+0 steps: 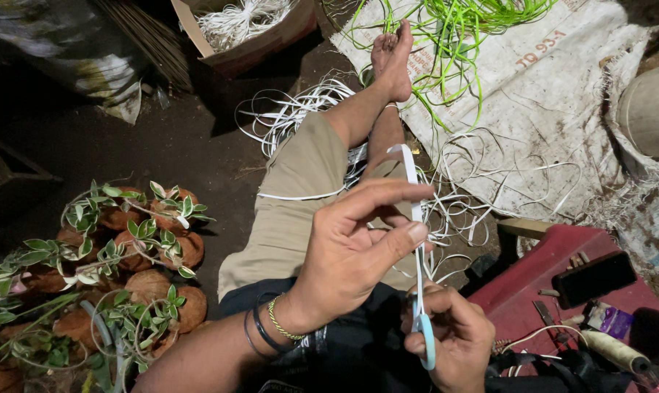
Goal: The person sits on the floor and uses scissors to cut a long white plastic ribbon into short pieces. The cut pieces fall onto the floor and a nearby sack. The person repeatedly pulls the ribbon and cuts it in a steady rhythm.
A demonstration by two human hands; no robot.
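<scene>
A large, dirty white woven sack (pixel 555 94) lay spread over the dark earth floor at the upper right, with a tangle of bright green plastic strips (pixel 453 36) heaped on its far end. At the lower left stood a cluster of round brown coconut-husk pots (pixel 155 284) carrying trailing sprigs with green, white-edged leaves. A brown cardboard box (pixel 249 36) near the top held a bundle of white strips, and a red low table (pixel 533 284) at the lower right bore a spool of pale thread and small dark tools. The person sat with khaki-shorted legs stretched out, a bare foot (pixel 391 54) resting at the sack's edge, and loose coils of white flat plastic strip (pixel 460 196) were scattered around the legs. The left hand (pixel 351 255), with dark bands and a gold chain at the wrist, was raised over the lap with its forefinger extended and its thumb pressed against a narrow white plastic strip (pixel 414 196), which rose upright and curled over at the top; the pinch was narrow and closed on the strip. The right hand (pixel 449 338), just below, was curled tightly around a pair of scissors with light blue handles (pixel 424 335), the strip running down beside them; I could not tell how far the blades stood apart.
</scene>
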